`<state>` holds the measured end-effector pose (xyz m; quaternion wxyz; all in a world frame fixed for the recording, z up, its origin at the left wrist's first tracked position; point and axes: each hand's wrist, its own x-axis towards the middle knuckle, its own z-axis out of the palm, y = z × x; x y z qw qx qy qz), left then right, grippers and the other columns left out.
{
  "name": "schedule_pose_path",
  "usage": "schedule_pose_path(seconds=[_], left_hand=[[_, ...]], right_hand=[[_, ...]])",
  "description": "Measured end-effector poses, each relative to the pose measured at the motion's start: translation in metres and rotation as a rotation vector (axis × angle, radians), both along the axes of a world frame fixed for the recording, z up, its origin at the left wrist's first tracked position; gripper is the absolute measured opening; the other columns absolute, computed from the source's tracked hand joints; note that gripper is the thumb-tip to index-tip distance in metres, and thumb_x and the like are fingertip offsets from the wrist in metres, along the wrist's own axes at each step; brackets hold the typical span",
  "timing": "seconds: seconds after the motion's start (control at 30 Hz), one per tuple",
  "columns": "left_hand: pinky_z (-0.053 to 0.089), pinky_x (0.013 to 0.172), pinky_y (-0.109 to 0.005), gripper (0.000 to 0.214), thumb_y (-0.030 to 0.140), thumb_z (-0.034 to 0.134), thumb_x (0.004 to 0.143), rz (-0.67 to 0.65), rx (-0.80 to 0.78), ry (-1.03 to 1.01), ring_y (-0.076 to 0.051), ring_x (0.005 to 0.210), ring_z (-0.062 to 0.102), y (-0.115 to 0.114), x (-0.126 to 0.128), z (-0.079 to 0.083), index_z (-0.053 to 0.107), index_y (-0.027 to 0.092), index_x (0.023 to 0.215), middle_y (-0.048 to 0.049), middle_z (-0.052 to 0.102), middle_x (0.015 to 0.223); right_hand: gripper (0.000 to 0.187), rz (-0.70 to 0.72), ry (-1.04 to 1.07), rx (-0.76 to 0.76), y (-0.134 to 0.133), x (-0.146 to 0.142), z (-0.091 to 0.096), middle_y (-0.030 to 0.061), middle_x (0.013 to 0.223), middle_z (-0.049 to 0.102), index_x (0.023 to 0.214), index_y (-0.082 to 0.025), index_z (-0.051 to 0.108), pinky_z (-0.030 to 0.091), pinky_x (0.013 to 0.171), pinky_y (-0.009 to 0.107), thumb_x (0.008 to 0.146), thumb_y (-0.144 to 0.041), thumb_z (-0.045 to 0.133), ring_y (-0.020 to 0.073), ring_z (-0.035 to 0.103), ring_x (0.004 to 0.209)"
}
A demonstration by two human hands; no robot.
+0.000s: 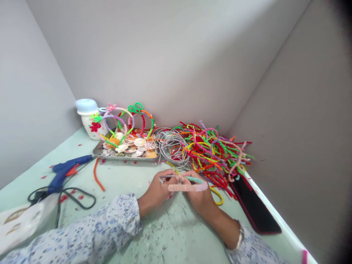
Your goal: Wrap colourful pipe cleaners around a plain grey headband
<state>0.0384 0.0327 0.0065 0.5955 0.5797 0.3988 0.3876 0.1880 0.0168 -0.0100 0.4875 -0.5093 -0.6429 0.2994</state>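
Above the middle of the table, a curved wire headband (189,187) is held between my hands. Peach, lilac and mint fuzzy pipe cleaner covers part of it; a bare grey stretch shows near the left fingers. My left hand (163,187) is closed, its fingers pinching the band on that side. Closed as well, my right hand (202,196) grips it near the mint section, fingertips meeting those of the left. What exactly lies between the fingertips is too small to make out.
Behind my hands are a metal tray (129,158) of shells with finished headbands, wire coils (173,146) and a pipe cleaner heap (209,150). A blue glue gun (62,176) and its cord lie left, near a white bottle (92,124). A dark phone (257,205) lies right.
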Motion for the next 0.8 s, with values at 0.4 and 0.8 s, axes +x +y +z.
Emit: schedule_pose_path(seconds=[0.4,0.8], left_hand=[[0.019,0.032,-0.018,0.025,0.036,0.053,0.081,-0.014,-0.075,-0.023,-0.006,0.033,0.027,-0.002,0.0,0.007,0.054,0.015,0.067,0.0068,0.037,0.041],[0.027,0.041,-0.019,0.025,0.035,0.053,0.082,0.024,0.111,0.072,-0.007,0.041,0.036,0.0,-0.001,0.003,0.058,0.015,0.068,0.0048,0.042,0.047]], right_hand=[[0.008,-0.016,-0.076,0.057,-0.002,0.001,-0.002,0.0022,0.077,0.065,0.082,-0.02,0.059,0.045,0.066,0.025,0.085,-0.023,0.052,0.0168,0.06,0.072],[0.015,0.01,0.034,-0.092,0.004,0.0,-0.005,0.0012,0.075,0.066,0.088,-0.021,0.061,0.047,0.061,0.026,0.087,-0.032,0.052,0.0169,0.061,0.068]])
